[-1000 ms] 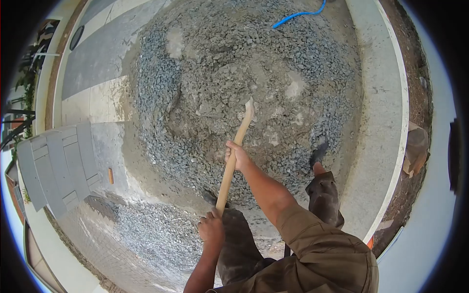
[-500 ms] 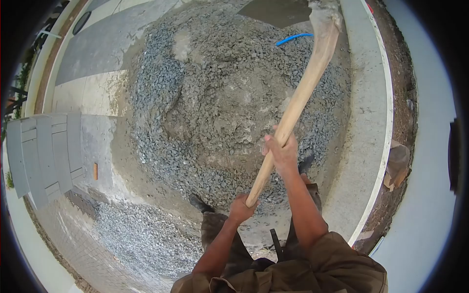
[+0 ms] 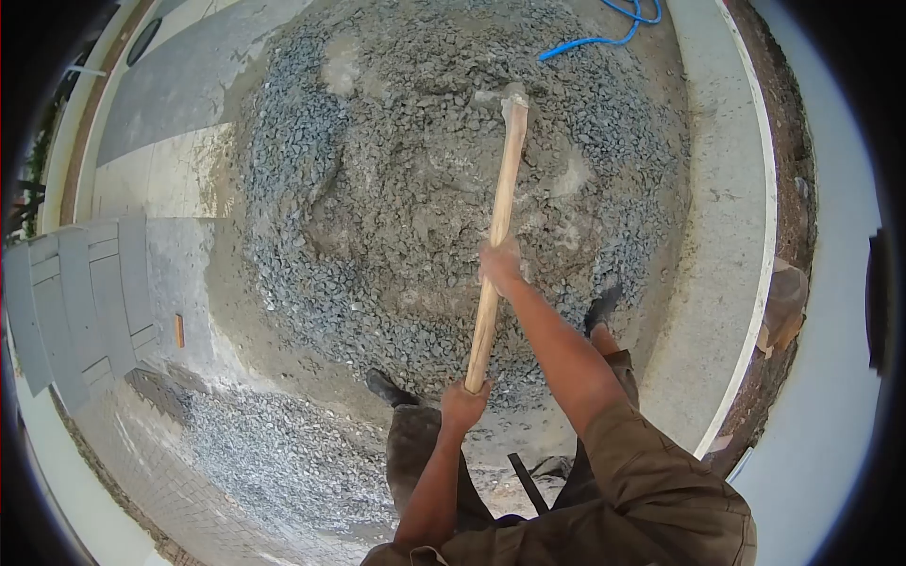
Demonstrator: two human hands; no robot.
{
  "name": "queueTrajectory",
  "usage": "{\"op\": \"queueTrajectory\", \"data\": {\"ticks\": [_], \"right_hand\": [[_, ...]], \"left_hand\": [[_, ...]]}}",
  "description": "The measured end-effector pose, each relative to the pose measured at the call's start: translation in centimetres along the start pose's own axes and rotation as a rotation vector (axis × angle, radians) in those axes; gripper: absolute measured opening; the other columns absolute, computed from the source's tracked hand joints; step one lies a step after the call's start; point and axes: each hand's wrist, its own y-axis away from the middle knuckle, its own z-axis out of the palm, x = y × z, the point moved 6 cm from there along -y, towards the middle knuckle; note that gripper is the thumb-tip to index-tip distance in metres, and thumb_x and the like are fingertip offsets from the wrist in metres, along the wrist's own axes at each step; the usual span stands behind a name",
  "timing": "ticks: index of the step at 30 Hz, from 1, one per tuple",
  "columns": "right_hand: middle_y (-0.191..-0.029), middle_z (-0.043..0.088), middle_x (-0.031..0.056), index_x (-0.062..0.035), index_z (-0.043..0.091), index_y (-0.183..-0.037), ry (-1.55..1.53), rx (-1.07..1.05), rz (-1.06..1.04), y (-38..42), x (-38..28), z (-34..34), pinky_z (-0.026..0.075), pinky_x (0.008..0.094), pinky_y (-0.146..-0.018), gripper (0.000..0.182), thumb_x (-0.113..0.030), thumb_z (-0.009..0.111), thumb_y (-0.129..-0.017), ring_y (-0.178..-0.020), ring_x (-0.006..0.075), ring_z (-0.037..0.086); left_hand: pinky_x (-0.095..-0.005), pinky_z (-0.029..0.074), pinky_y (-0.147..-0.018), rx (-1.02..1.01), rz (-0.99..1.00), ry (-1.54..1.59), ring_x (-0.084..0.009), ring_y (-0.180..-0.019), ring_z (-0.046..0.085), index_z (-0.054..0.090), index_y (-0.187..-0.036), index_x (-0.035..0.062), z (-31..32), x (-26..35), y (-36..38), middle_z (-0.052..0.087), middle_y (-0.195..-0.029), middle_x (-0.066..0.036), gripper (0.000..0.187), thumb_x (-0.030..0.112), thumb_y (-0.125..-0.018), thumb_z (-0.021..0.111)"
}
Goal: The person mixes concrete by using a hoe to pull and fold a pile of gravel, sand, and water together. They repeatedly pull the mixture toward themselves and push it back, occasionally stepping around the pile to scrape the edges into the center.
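Both of my hands grip the pale wooden handle of a hoe (image 3: 507, 184). My left hand (image 3: 464, 404) is closed around the butt end, low and close to my legs. Further up the shaft, about midway, my right hand (image 3: 500, 263) is wrapped around the wood. The hoe's head rests in a broad heap of wet grey gravel mix (image 3: 406, 203), and its blade is mostly hidden there. Loose bluish stones ring the muddy middle of the heap.
A blue hose (image 3: 604, 41) lies at the far edge of the heap. My boots (image 3: 385, 388) stand at its near side. Lighter gravel (image 3: 274, 453) spreads at lower left, near grey panels (image 3: 80, 302) and a small orange-brown block (image 3: 179, 330). A concrete kerb (image 3: 722, 236) runs along the right.
The hoe has swung down and left, from raised at the upper right into the heap. My right hand moved left with it; the blue hose is now more fully visible.
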Motion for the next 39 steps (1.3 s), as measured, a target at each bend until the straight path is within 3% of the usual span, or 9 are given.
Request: {"op": "queueTrajectory", "data": {"ticks": [2, 6, 9, 15, 19, 24, 29, 34, 39], "right_hand": [[-0.071, 0.056, 0.0091, -0.0024, 0.043, -0.110, 0.289, 0.109, 0.005, 5.0, 0.9, -0.2, 0.045, 0.0332, -0.038, 0.033, -0.007, 0.065, -0.086, -0.047, 0.0193, 0.055], [-0.071, 0.055, 0.0068, -0.0052, 0.045, -0.110, -0.030, 0.056, 0.112, 12.3, 7.9, -2.8, 0.042, 0.0300, -0.037, 0.029, -0.004, 0.064, -0.089, -0.044, 0.0154, 0.052], [-0.070, 0.055, 0.0060, -0.0026, 0.045, -0.109, 0.164, 0.096, 0.066, 16.4, 5.4, -4.0, 0.042, 0.0296, -0.038, 0.026, -0.003, 0.061, -0.089, -0.046, 0.0140, 0.052], [-0.068, 0.054, 0.0063, 0.0018, 0.046, -0.108, 0.200, 0.105, -0.475, 11.3, -20.8, -2.4, 0.043, 0.0289, -0.043, 0.028, -0.008, 0.063, -0.089, -0.046, 0.0132, 0.052], [-0.072, 0.053, 0.0078, 0.0040, 0.047, -0.108, 0.295, 0.177, -0.640, 0.1, -31.1, 0.9, 0.048, 0.0312, -0.044, 0.028, -0.011, 0.060, -0.088, -0.053, 0.0139, 0.054], [-0.088, 0.063, 0.0216, 0.0096, 0.043, -0.117, 0.601, 0.214, -0.254, -10.0, -13.0, 3.5, 0.055, 0.0402, -0.054, 0.048, -0.013, 0.067, -0.082, -0.068, 0.0299, 0.067], [-0.098, 0.061, 0.0295, 0.0064, 0.041, -0.118, 0.856, 0.082, -0.249, 2.3, -1.2, 5.9, 0.052, 0.0469, -0.083, 0.045, -0.011, 0.064, -0.083, -0.093, 0.0440, 0.064], [-0.081, 0.059, 0.0189, 0.0011, 0.046, -0.113, 0.779, 0.018, -0.177, 13.6, 5.9, -2.1, 0.051, 0.0421, -0.065, 0.039, -0.016, 0.066, -0.083, -0.071, 0.0314, 0.062], [-0.069, 0.053, 0.0054, -0.0006, 0.048, -0.111, 0.470, -0.019, -0.047, 17.4, -0.2, -9.1, 0.045, 0.0294, -0.045, 0.030, -0.007, 0.062, -0.085, -0.052, 0.0128, 0.055]], "left_hand": [[-0.0480, 0.053, -0.070, 0.023, -0.050, 0.006, -0.0433, -0.080, 0.067, 0.069, -0.091, 0.0002, 1.9, -3.0, 3.9, 0.067, -0.078, -0.025, 0.042, 0.041, -0.082, 0.070], [-0.0476, 0.054, -0.070, 0.002, -0.081, 0.008, -0.0426, -0.080, 0.067, 0.069, -0.089, 0.0002, 5.4, -8.9, 10.2, 0.067, -0.079, -0.026, 0.039, 0.039, -0.082, 0.070], [-0.0450, 0.055, -0.070, -0.063, -0.075, 0.075, -0.0417, -0.081, 0.067, 0.069, -0.090, 0.0040, 6.0, -9.7, 11.7, 0.068, -0.079, -0.023, 0.032, 0.035, -0.082, 0.070], [-0.0417, 0.053, -0.065, 0.060, 0.412, 0.159, -0.0376, -0.073, 0.069, 0.070, -0.092, 0.0045, 3.0, 9.6, -2.6, 0.067, -0.077, -0.021, 0.025, 0.026, -0.081, 0.074], [-0.0431, 0.054, -0.067, 0.177, 0.413, 0.077, -0.0406, -0.075, 0.067, 0.069, -0.096, 0.0015, -4.3, 21.9, -11.8, 0.068, -0.079, -0.023, 0.033, 0.031, -0.082, 0.070], [-0.0428, 0.051, -0.060, 0.029, 0.056, 0.186, -0.0318, -0.063, 0.066, 0.067, -0.083, -0.0038, -2.9, 10.9, -9.8, 0.065, -0.066, -0.019, 0.032, 0.028, -0.082, 0.069], [-0.0297, 0.038, -0.043, -0.132, -0.180, 0.724, -0.0105, -0.042, 0.048, 0.052, -0.056, 0.0061, 2.3, -1.2, 2.7, 0.051, -0.050, -0.001, 0.037, 0.019, -0.087, 0.068], [-0.0351, 0.050, -0.058, -0.288, -0.309, 0.387, -0.0156, -0.059, 0.061, 0.062, -0.075, 0.0009, 10.0, -8.7, 14.0, 0.064, -0.065, -0.008, 0.035, 0.032, -0.081, 0.075], [-0.0400, 0.053, -0.070, -0.382, -0.150, 0.183, -0.0272, -0.075, 0.069, 0.066, -0.087, -0.0019, 13.1, -5.2, 14.0, 0.069, -0.078, -0.018, 0.045, 0.041, -0.079, 0.077]]}}
